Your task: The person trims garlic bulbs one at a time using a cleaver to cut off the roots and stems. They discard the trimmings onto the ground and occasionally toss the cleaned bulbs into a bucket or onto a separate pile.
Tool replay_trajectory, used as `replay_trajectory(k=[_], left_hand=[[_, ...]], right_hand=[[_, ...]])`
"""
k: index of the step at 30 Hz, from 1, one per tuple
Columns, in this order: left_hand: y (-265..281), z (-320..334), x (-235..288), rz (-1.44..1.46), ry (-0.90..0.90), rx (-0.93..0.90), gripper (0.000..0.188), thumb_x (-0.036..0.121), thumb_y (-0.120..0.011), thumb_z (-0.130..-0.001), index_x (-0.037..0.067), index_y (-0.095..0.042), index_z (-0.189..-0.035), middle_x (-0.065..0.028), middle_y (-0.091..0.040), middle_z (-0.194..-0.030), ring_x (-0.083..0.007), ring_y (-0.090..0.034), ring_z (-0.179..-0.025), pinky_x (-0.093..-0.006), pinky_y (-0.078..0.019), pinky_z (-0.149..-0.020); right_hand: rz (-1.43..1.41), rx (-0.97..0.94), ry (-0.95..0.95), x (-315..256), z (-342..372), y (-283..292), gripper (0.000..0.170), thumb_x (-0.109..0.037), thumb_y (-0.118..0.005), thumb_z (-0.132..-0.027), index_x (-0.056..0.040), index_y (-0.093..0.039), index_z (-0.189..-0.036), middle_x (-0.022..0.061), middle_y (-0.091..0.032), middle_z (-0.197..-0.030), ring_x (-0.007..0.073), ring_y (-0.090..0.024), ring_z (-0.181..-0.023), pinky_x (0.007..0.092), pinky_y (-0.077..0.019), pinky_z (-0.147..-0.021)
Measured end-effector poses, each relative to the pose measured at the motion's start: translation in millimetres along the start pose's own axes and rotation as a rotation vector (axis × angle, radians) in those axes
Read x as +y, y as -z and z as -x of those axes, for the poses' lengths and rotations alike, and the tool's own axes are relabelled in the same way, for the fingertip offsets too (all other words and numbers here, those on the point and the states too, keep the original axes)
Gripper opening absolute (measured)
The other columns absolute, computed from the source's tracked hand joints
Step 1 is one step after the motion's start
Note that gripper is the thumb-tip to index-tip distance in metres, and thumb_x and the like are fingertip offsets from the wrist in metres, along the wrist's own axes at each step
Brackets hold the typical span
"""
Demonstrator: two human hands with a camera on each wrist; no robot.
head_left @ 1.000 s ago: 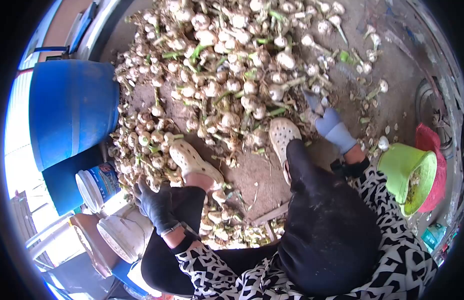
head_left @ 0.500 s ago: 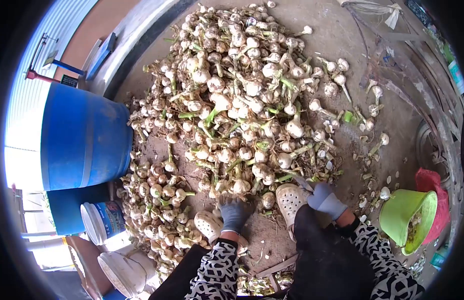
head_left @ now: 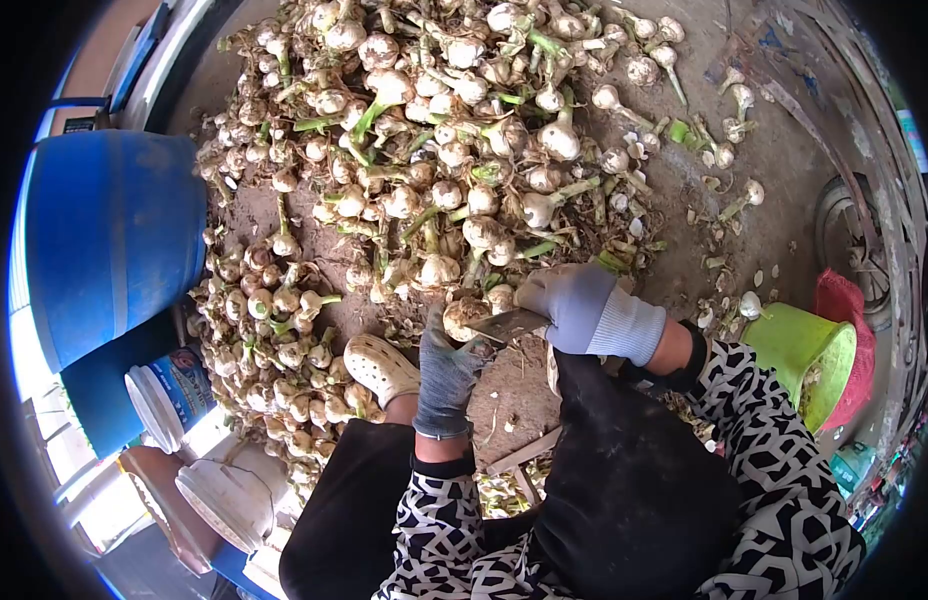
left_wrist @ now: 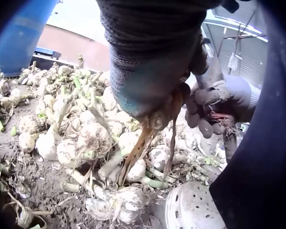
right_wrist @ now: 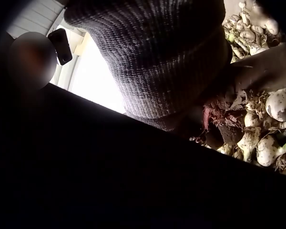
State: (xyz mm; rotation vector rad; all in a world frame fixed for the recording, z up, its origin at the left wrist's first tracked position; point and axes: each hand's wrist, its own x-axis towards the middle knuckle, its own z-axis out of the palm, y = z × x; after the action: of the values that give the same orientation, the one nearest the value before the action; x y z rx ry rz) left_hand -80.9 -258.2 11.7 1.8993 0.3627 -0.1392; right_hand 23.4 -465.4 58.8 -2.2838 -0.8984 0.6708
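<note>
In a grey glove, my left hand (head_left: 446,382) holds a garlic bulb (head_left: 464,316) in front of the large garlic heap (head_left: 424,130). Dry brown leaves (left_wrist: 139,151) hang below that hand in the left wrist view. My right hand (head_left: 589,312), in a pale grey knitted glove, grips a knife (head_left: 512,324). Its blade points left and overlaps the bulb's lower edge. Something reddish, probably on the handle (right_wrist: 212,117), shows at the right fingers. The left glove hides most of the bulb in its wrist view.
A second garlic pile (head_left: 269,340) lies to the left of the cream clog (head_left: 379,366). Beyond it stand a blue barrel (head_left: 114,240) and white buckets (head_left: 224,500). At the right are a green bucket (head_left: 799,350) and a red sack (head_left: 852,330). Loose bulbs and peelings litter the floor.
My left hand moved from the left pile to the large heap, then drew back with a garlic bulb. My right hand brought the knife leftward to it. The head view tilted up, then back down.
</note>
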Motion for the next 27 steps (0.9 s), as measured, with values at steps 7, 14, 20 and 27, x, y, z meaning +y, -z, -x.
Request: replay_trajectory(k=[7,14,20,27], left_hand=[[-14.9,-5.3,47.7,0.412,0.065,-0.033,0.080,0.026,-0.082,-0.073,-0.006,-0.037,-0.130,-0.0159,-0.057,-0.116,-0.0205,-0.060,-0.103,-0.0316,-0.0505,-0.088],[-37.5,11.3,101.6,0.297,-0.043,-0.353,0.079,0.050,-0.078,-0.071,-0.002,-0.046,-0.121,-0.0077,-0.062,-0.094,-0.0149,-0.062,-0.087,-0.0287,-0.0510,-0.078],[-40.8,-6.7,71.8,0.106,-0.107,-0.282,0.083,0.029,-0.083,-0.068,-0.001,-0.038,-0.131,-0.0158,-0.052,-0.116,-0.0261,-0.060,-0.096,-0.0362,-0.0507,-0.081],[-40.1,0.0,84.0,0.476,0.219,-0.263,0.075,0.030,-0.083,-0.070,-0.001,-0.045,-0.127,-0.0115,-0.057,-0.114,-0.0228,-0.061,-0.099,-0.0326,-0.0526,-0.082]], right_hand=[[0.112,0.055,0.031,3.6,-3.5,-11.7,0.027,-0.020,-0.064,-0.073,-0.0104,-0.061,-0.098,0.0081,-0.063,-0.093,0.0293,-0.066,-0.079,0.0408,-0.0534,-0.067],[-0.040,-0.028,-0.457,96.0,-9.1,-70.3,0.031,-0.027,-0.063,-0.081,-0.0068,-0.064,-0.105,0.0139,-0.068,-0.085,0.0371,-0.064,-0.074,0.0409,-0.0525,-0.066],[-0.901,-0.023,-0.446,35.7,28.3,10.7,0.022,-0.017,-0.059,-0.091,-0.0015,-0.064,-0.106,0.0052,-0.067,-0.076,0.0079,-0.060,-0.068,0.0274,-0.0484,-0.064],[-0.735,0.257,-0.090,19.8,38.8,4.9,0.020,-0.006,-0.060,-0.083,-0.0081,-0.066,-0.103,0.0146,-0.065,-0.079,0.0227,-0.066,-0.080,0.0360,-0.0505,-0.071]])
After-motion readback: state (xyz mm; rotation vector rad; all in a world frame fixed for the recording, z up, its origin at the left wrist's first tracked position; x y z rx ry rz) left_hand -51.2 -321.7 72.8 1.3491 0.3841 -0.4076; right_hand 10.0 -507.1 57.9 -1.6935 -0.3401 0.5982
